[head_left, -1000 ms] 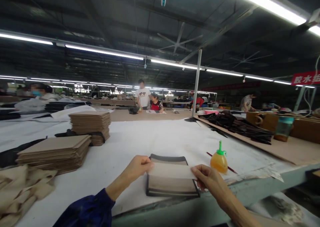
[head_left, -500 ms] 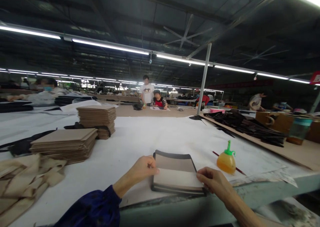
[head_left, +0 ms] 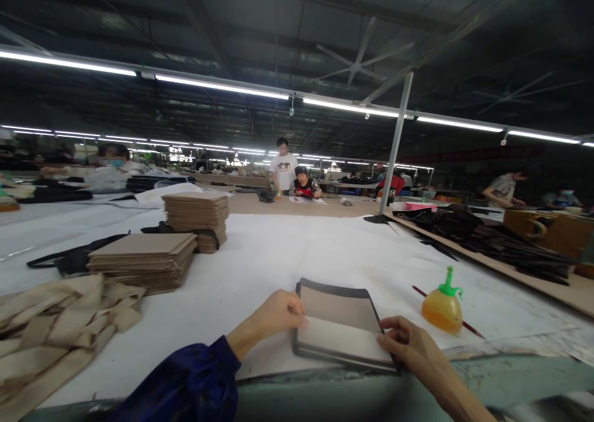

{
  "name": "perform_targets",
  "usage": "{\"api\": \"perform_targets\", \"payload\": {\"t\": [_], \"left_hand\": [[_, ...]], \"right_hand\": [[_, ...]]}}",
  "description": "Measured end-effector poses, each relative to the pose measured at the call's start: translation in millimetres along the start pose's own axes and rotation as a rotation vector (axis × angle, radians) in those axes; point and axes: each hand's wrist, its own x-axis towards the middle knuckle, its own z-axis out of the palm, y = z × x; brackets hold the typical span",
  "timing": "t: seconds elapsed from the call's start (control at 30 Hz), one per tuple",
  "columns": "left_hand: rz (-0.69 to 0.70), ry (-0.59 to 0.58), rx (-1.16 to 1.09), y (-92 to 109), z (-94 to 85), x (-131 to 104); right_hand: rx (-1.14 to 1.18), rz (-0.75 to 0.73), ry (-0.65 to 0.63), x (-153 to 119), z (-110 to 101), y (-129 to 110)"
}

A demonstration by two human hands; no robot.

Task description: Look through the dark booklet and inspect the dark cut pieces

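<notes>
A small stack of dark-edged brown panels lies at the near edge of the white-covered table. A pale strip lies across the stack's near part. My left hand pinches the strip's left end, and my right hand pinches its right end. The strip rests low, against the top panel.
An orange squeeze bottle with a green nozzle stands right of the stack, beside a thin red stick. Two piles of brown boards sit to the left, tan fabric pieces nearer. Other people work at far tables.
The pale strip, held up between both hands a second ago, has come down onto the near part of the stack. The view has shifted, so everything sits further right.
</notes>
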Motion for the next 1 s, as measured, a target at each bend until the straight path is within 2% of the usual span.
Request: {"api": "perform_targets", "payload": {"t": [0.47, 0.8, 1.0], "left_hand": [[0.043, -0.035, 0.029, -10.3, 2.9, 7.7], [0.019, -0.029, 0.056, -0.8, 4.5, 3.9], [0.027, -0.027, 0.061, -3.4, 5.7, 3.6]], "right_hand": [[0.019, 0.032, -0.028, 5.1, -3.4, 6.1], [0.019, 0.003, 0.021, -3.1, -0.4, 0.2], [0.020, -0.022, 0.026, -3.4, 0.5, 3.1]]}}
